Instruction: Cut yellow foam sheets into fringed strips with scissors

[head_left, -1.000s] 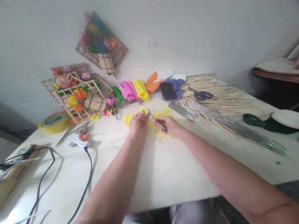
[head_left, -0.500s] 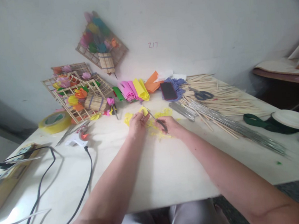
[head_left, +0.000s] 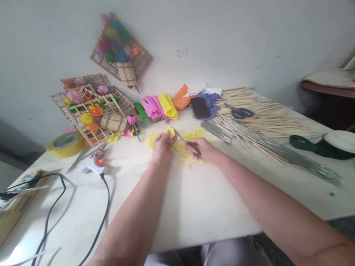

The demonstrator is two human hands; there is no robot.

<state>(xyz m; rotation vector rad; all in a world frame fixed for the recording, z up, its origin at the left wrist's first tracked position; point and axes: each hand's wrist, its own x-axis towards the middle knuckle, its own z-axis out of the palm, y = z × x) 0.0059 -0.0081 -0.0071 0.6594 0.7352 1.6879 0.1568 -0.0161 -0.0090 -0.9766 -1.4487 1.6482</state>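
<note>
Over the middle of the white table, my left hand pinches a small piece of yellow paper. My right hand is closed round the dark handles of a pair of scissors. Their blades point up and left, with the tips beside the paper; whether they touch it I cannot tell. Yellow paper scraps lie under and around both hands. More yellow pieces sit just left of my left hand.
Folded pink paper, yellow paper and a phone lie behind. Thin sticks, wires and other scissors spread right. A glue gun, tape roll, flower-decked stick frames and a power strip are left.
My right hand has shifted the scissors slightly, and the blades show more of their length beside the paper. My left hand stays nearly in place, still pinching the yellow piece.
</note>
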